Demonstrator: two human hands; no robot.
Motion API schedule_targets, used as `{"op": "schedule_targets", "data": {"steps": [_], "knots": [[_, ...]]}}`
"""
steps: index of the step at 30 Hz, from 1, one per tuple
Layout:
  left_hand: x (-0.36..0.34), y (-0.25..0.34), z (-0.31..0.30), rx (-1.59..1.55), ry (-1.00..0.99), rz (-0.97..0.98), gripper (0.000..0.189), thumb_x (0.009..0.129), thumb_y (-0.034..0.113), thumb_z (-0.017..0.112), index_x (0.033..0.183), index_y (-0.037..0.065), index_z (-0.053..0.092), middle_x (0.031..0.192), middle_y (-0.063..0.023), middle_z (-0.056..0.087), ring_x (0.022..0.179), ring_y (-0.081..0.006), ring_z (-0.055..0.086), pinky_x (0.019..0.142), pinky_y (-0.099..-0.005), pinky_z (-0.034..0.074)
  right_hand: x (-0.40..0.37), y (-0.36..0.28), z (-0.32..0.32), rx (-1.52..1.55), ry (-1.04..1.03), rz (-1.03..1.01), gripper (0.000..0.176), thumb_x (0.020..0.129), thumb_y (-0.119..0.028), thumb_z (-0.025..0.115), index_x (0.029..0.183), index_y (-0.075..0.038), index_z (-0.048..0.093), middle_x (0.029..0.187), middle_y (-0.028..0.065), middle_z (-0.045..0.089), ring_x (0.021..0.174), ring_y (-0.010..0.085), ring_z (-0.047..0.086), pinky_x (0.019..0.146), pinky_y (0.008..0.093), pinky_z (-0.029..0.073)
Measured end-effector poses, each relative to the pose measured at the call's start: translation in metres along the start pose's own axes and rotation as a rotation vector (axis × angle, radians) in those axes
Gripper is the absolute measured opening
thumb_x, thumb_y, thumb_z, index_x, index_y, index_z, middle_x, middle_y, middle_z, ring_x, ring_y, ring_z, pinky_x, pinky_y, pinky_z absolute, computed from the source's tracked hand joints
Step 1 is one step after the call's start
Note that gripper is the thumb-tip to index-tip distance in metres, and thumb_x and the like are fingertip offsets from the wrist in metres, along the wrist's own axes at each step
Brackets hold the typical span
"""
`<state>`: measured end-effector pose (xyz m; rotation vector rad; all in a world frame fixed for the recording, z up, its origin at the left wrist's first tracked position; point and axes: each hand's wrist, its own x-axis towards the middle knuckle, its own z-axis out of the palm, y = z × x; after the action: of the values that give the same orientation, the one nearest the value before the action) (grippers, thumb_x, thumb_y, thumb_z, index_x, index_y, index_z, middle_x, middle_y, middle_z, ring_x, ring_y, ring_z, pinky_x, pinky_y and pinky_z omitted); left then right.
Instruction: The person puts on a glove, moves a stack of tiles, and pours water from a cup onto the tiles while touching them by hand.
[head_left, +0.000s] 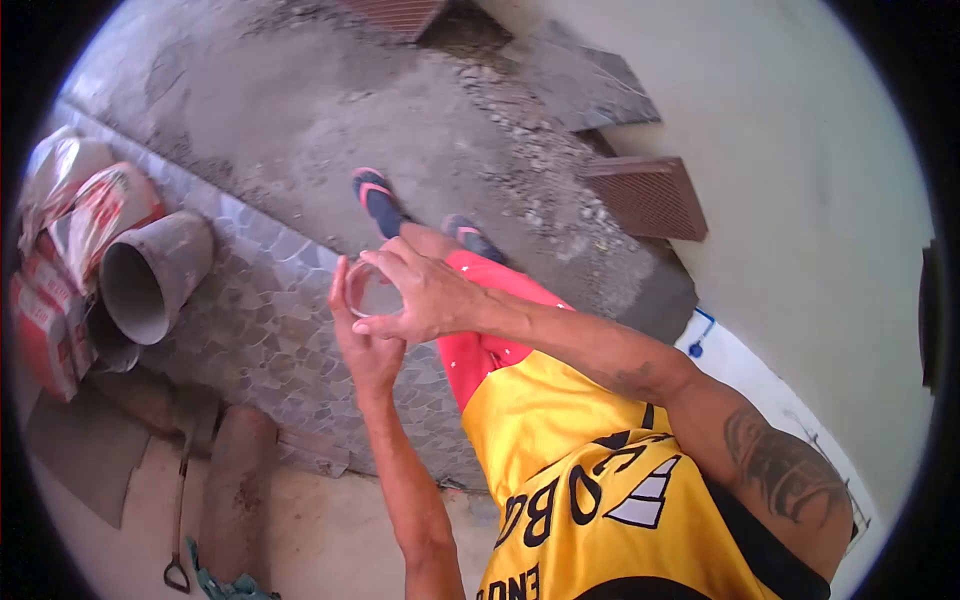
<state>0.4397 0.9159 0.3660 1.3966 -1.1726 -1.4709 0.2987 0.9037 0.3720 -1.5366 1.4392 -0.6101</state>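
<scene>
Looks down on a rough grey concrete floor (300, 100) strewn with gravel (530, 140). Borders a strip of pebble-patterned paving (270, 330), with cement sacks (60, 250), a tipped grey bucket (150, 280) and a shovel (180, 500) beside it. Shows brown grated tiles (645, 195) by a pale smooth surface (800, 150), daylit.

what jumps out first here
The left hand and right hand grip a pale ring at the centre, above a bright yellow shirt at lower right. A grey bucket lies on its side at the left, beside red-and-white sacks.

Yellow jersey (560, 450) (black lettering); red shorts (478, 352); blue flip-flops (380, 205).
</scene>
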Motion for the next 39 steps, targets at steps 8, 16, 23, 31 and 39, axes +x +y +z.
{"op": "schedule_targets", "data": {"steps": [8, 16, 23, 31, 39], "knots": [[0.088, -0.015, -0.214, 0.501, 0.337, -0.051, 0.068, 0.075, 0.010, 0.079, 0.132, 0.002, 0.043, 0.129, -0.0147, 0.051, 0.120, -0.0249, 0.051, 0.104, -0.0382, 0.041, 0.112, -0.010, 0.127, 0.232, -0.103, 0.115, 0.060, 0.088, -0.034, 0.068, 0.127, 0.007, 0.049, 0.116, 0.0188, 0.052, 0.095, 0.0234, 0.062, 0.068, 0.0315, 0.055], [0.173, -0.050, -0.436, 0.739, 0.664, -0.044, 0.065, 0.077, 0.027, 0.081, 0.125, -0.003, 0.049, 0.118, -0.0153, 0.056, 0.109, -0.0247, 0.055, 0.096, -0.0352, 0.044, 0.151, 0.003, 0.200, 0.119, -0.179, 0.171, 0.051, 0.088, -0.022, 0.067, 0.126, 0.008, 0.049, 0.116, 0.0167, 0.051, 0.097, 0.0223, 0.062, 0.067, 0.0281, 0.056], [0.339, -0.211, -0.600, 0.938, 0.454, -0.063, 0.072, 0.068, 0.034, 0.084, 0.119, -0.008, 0.054, 0.113, -0.0200, 0.059, 0.104, -0.0301, 0.058, 0.094, -0.0396, 0.044, 0.170, -0.004, 0.307, 0.163, -0.023, 0.459, 0.053, 0.088, -0.025, 0.067, 0.126, 0.007, 0.049, 0.117, 0.0188, 0.050, 0.099, 0.0270, 0.061, 0.075, 0.0343, 0.056], [0.409, -0.355, -0.706, 0.800, -0.265, -0.352, 0.061, 0.091, 0.043, 0.058, 0.125, -0.007, 0.055, 0.119, -0.0181, 0.063, 0.105, -0.0255, 0.059, 0.093, -0.0346, 0.044, 0.132, 0.038, 0.338, 0.254, -0.008, 0.591, 0.057, 0.089, -0.032, 0.065, 0.127, 0.006, 0.048, 0.122, 0.0210, 0.046, 0.101, 0.0354, 0.059, 0.085, 0.0417, 0.050], [0.335, -0.212, -0.573, 0.723, -0.313, -0.625, 0.060, 0.094, 0.044, 0.051, 0.131, -0.003, 0.052, 0.127, -0.0202, 0.058, 0.112, -0.0262, 0.057, 0.096, -0.0362, 0.042, 0.123, 0.036, 0.348, 0.218, 0.060, 0.729, 0.057, 0.089, -0.031, 0.066, 0.129, 0.006, 0.047, 0.126, 0.0198, 0.045, 0.101, 0.0330, 0.060, 0.081, 0.0388, 0.052]]}}
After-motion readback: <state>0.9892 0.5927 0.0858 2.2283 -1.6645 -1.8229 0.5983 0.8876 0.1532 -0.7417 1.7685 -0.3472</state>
